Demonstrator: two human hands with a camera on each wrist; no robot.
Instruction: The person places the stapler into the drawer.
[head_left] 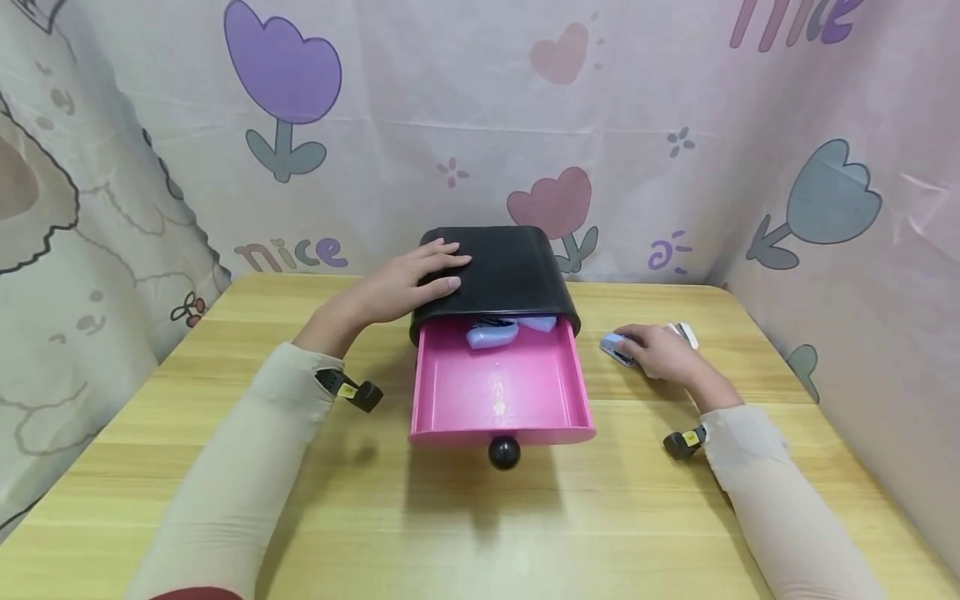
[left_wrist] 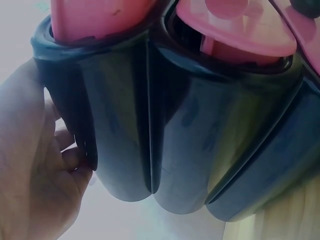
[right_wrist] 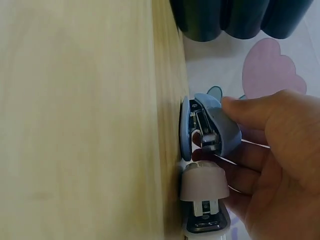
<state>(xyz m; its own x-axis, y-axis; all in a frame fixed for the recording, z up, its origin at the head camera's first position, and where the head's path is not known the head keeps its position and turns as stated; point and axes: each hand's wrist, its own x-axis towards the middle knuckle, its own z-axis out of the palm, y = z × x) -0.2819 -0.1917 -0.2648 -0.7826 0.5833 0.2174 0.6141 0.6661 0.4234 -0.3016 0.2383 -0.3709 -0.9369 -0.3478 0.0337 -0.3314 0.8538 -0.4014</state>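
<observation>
My left hand (head_left: 408, 283) rests with extended fingers on the top left of a black drawer unit (head_left: 506, 271); the left wrist view shows the hand beside the unit's dark wall (left_wrist: 120, 130). The top pink drawer (head_left: 498, 400) is pulled out, a black ball knob (head_left: 504, 452) on its front. Light-blue items (head_left: 492, 335) lie at its back, partly hidden under the housing. On the table to the right, my right hand (head_left: 663, 354) pinches a small blue stapler (right_wrist: 220, 125) between thumb and fingers. Touching distance away lies a pinkish-white stapler (right_wrist: 205, 187), partly behind that hand in the head view.
The wooden table (head_left: 337, 517) runs back to a patterned cloth (head_left: 405, 167) hung behind and at both sides. More pink drawers (left_wrist: 235, 30) sit in the unit's lower tiers. The pulled-out drawer overhangs the table in front of the unit.
</observation>
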